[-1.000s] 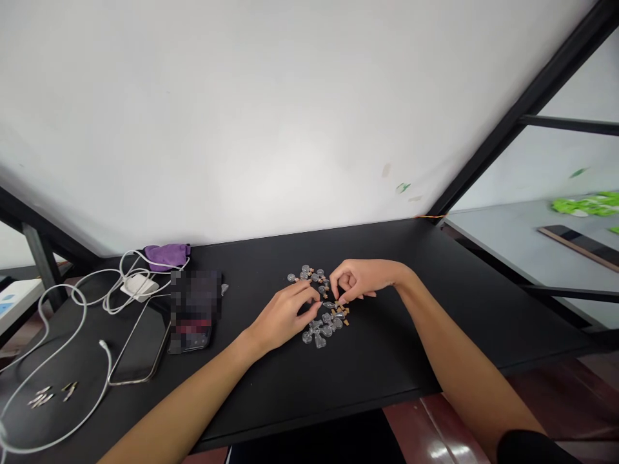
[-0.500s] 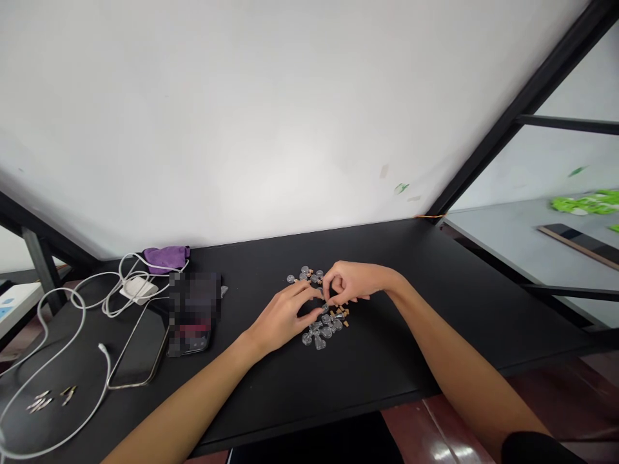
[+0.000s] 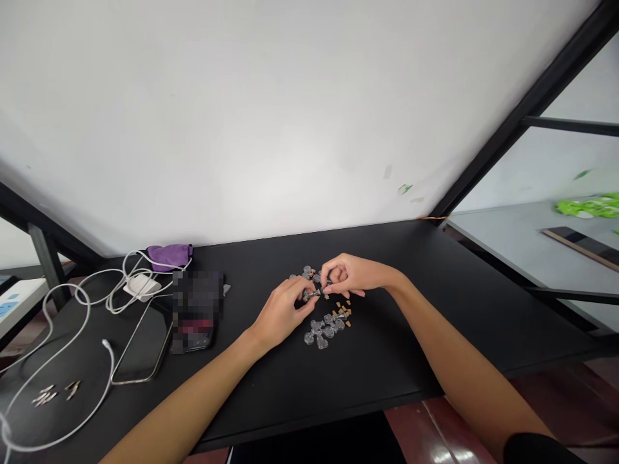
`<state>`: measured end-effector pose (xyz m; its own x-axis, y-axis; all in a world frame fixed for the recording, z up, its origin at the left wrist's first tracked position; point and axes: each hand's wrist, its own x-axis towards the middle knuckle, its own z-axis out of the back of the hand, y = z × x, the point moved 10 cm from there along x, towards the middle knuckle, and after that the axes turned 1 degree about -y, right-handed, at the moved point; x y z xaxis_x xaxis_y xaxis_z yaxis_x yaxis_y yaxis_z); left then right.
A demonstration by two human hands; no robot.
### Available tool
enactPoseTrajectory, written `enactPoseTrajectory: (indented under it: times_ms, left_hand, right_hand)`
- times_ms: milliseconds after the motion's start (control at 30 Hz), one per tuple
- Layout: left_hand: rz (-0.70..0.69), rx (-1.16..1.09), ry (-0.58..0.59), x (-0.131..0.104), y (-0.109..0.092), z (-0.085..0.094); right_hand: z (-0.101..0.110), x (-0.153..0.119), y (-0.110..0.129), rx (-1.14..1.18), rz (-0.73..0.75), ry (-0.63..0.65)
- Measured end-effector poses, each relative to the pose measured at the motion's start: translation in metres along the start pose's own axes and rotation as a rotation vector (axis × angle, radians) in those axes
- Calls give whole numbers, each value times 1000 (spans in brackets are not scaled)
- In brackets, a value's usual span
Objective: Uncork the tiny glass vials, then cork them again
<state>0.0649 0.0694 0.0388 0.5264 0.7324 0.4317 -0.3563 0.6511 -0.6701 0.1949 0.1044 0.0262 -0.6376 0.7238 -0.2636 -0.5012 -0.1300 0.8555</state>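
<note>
My left hand point(image 3: 286, 310) pinches a small clear glass bottle point(image 3: 312, 294) between thumb and fingertips. Just right of it, my right hand point(image 3: 349, 276) has its thumb and index finger bent toward each other near the bottle's mouth; what they hold, if anything, is too small to make out. Several clear little bottles point(image 3: 322, 342) lie in a cluster on the black table in front of my hands. Small tan corks point(image 3: 347, 323) are scattered at their right. Behind my hands are more bottles point(image 3: 307, 270), some with corks beside or in them, partly hidden by my fingers.
At the left lie a phone point(image 3: 144, 341), a partly blurred dark device point(image 3: 198, 312), a white charger point(image 3: 142, 287) with looping cable, a purple cloth point(image 3: 169, 256) and small metallic pieces point(image 3: 46, 395). A wall and black frame bars border the table point(image 3: 387, 361).
My hands have moved slightly apart at the fingertips. The bottle in my left hand now shows more clearly, and my right fingertips have shifted up. The view has shifted slightly.
</note>
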Motion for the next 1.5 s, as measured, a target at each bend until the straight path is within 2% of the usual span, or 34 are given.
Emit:
enactPoseTrajectory:
  times_ms: [233, 567, 733, 900, 967, 1200, 1500]
  left_hand:
    - [16, -33, -59, 0, 9, 4]
    - [9, -45, -78, 2, 7, 7]
    - [6, -60, -89, 2, 8, 7]
    - [18, -80, -98, 2, 9, 8]
    - [24, -90, -106, 2, 8, 9]
    - [48, -95, -126, 1, 10, 12]
    - [69, -102, -130, 1, 13, 11]
  right_hand:
    - [2, -12, -28, -103, -148, 164]
    - [-13, -5, -28, -123, -128, 245]
    - [-8, -5, -21, -89, -97, 192]
    - [11, -2, 6, 41, 71, -47]
    - [13, -1, 14, 82, 132, -101]
    - [1, 10, 15, 206, 207, -86]
    - [2, 10, 14, 243, 229, -85]
